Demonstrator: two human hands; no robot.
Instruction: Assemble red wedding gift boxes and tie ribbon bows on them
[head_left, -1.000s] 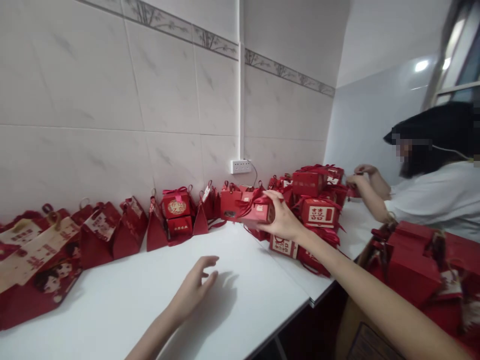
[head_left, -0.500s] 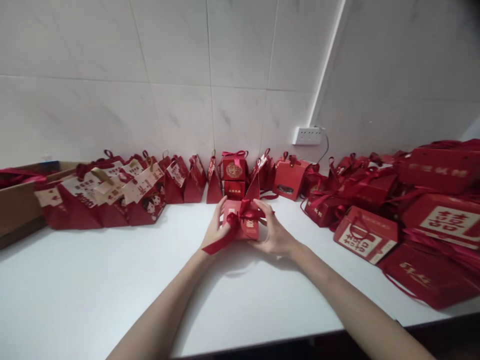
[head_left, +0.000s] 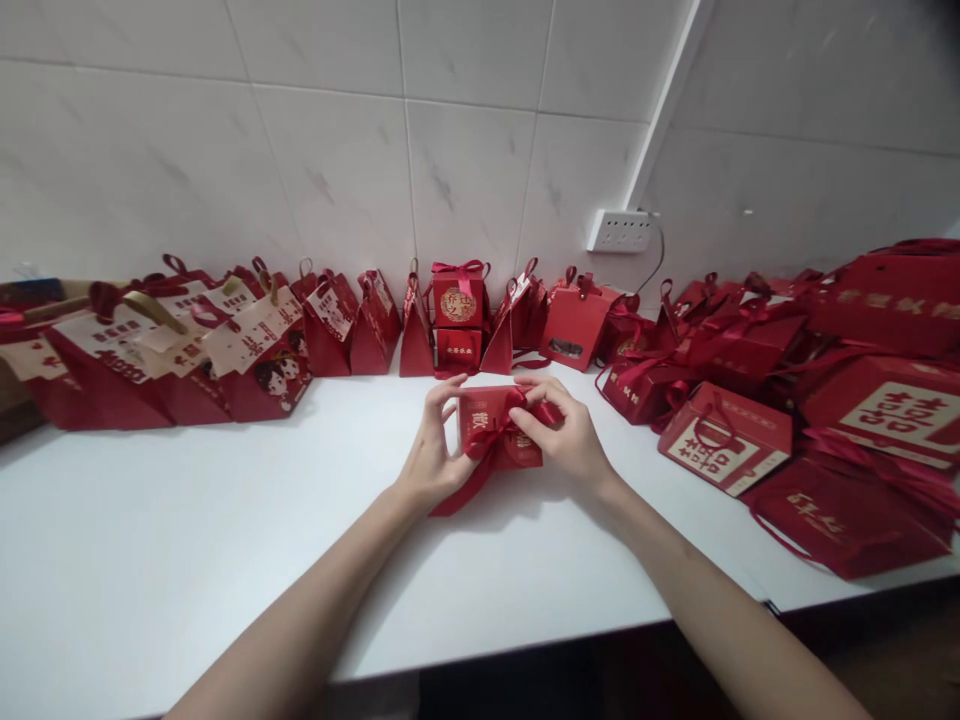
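A small red gift box point(head_left: 487, 408) with gold lettering is between my two hands at the middle of the white table. A dark red ribbon bow point(head_left: 491, 440) crosses its face, and one tail hangs toward me on the left. My left hand point(head_left: 439, 440) grips the box's left side, with the thumb by the ribbon. My right hand point(head_left: 562, 430) is closed at the upper right, thumb and fingers pinching a loop of the ribbon. The far side of the box is hidden.
Two stacked red boxes point(head_left: 459, 310) stand just behind my hands. Peaked red gift boxes point(head_left: 270, 365) line the left, beside a cardboard box point(head_left: 19, 400). More red boxes point(head_left: 727, 440) crowd the right. A white power strip point(head_left: 621, 231) is on the tiled wall.
The box has turned, so more of its lettered face shows. My right thumb has moved onto the ribbon bow, and the view has tipped downward.
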